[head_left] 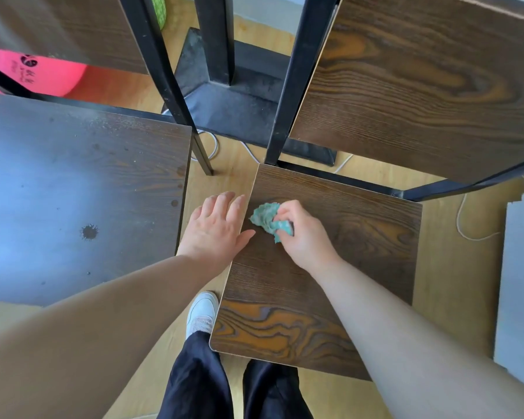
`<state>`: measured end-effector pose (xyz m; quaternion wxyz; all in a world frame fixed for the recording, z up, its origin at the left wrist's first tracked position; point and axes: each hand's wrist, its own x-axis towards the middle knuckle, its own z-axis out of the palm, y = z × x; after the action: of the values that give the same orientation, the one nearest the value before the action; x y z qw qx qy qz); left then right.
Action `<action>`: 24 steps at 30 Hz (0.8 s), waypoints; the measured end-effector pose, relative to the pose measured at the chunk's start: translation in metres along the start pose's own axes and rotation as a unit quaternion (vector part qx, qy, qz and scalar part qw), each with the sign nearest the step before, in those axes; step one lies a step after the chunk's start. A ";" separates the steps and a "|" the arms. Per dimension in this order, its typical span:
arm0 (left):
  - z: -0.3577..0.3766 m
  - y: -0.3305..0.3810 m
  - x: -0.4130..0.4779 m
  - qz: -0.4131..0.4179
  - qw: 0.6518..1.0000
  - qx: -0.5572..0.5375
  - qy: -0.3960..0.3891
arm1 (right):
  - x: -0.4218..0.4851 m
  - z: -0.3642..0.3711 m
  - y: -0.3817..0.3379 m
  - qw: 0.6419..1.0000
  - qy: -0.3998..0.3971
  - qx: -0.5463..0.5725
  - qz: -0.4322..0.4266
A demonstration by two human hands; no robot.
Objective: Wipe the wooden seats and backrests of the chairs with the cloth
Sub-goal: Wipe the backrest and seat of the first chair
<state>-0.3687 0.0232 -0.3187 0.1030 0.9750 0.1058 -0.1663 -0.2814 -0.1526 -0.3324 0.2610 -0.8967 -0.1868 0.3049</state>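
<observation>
Two dark wooden chairs stand side by side below me. My right hand (pixel 303 234) grips a crumpled teal cloth (pixel 268 219) and holds it against the right chair's seat (pixel 360 243), near its left rear part. My left hand (pixel 217 229) is flat with straight fingers over the left edge of that seat; its thumb lies on the wood. The right chair's backrest (pixel 430 86) rises behind the seat. The left chair's seat (pixel 82 192) is dusty, with a dark splat stain, and its backrest (pixel 67 28) is at the upper left.
A black table pedestal and base plate (pixel 224 95) stand on the wood floor between the chairs' black metal frames. White cable (pixel 466 225) trails on the floor to the right, beside a grey board (pixel 521 282). A pink object (pixel 40 74) lies at the far left. My shoe (pixel 202 313) is under the seat edge.
</observation>
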 end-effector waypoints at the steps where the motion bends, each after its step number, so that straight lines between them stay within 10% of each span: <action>1: 0.000 -0.001 -0.002 0.003 1.000 0.000 0.001 | -0.003 0.001 0.000 1.000 -0.003 0.012 0.005; 11: -0.010 -0.016 -0.001 0.016 1.000 0.019 0.003 | 0.059 -0.045 -0.014 0.988 0.135 0.046 0.058; 24: -0.011 -0.027 0.009 0.020 1.000 0.020 0.002 | 0.067 -0.045 -0.014 0.989 0.105 0.052 0.089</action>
<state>-0.3632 0.0533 -0.3164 0.0868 0.9791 0.0831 -0.1639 -0.2054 -0.1243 -0.3240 0.2970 -0.9220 -0.0622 0.2403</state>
